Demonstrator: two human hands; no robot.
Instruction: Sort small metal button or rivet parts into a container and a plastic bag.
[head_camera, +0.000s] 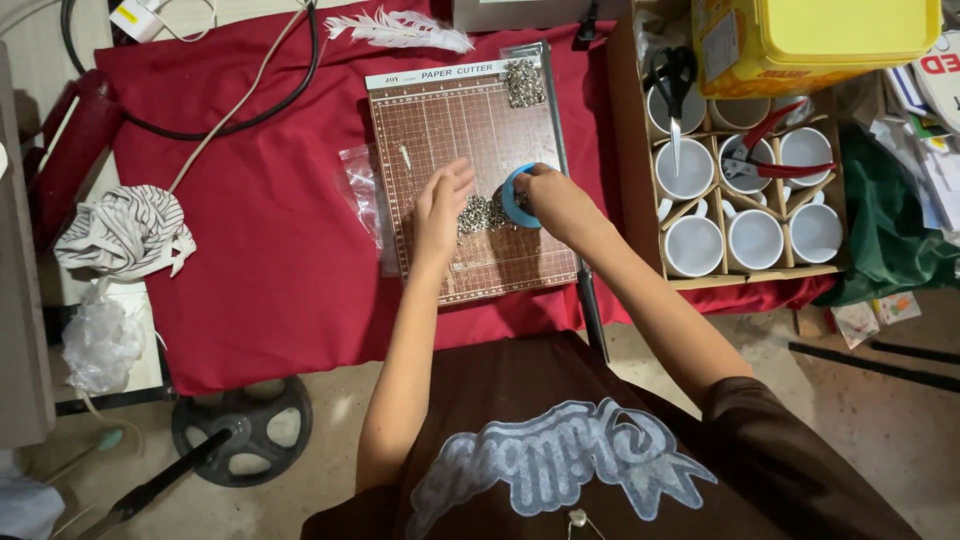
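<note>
Hands meet over a brown gridded cutting board (455, 130) that lies on a red cloth (270, 220) covering the table. The right hand (555, 200) has its grip closed around a small blue ring-shaped container (512, 196), tilted on its side at the right edge of a pile of small silvery metal pieces (480, 212) near the middle of the board. The left hand (442, 205) rests just left of the pile, fingers spread and apart, touching the loose pieces but holding nothing. A second heap of the same pieces (522, 82) sits at the far right corner of the board. The pieces look tiny, light, hard and apt to scatter, so sweeping them together seems surer than pinching; the container looks light and stiff, best held by its rim. White mugs (755, 238) stand in a divided box on the right.
</note>
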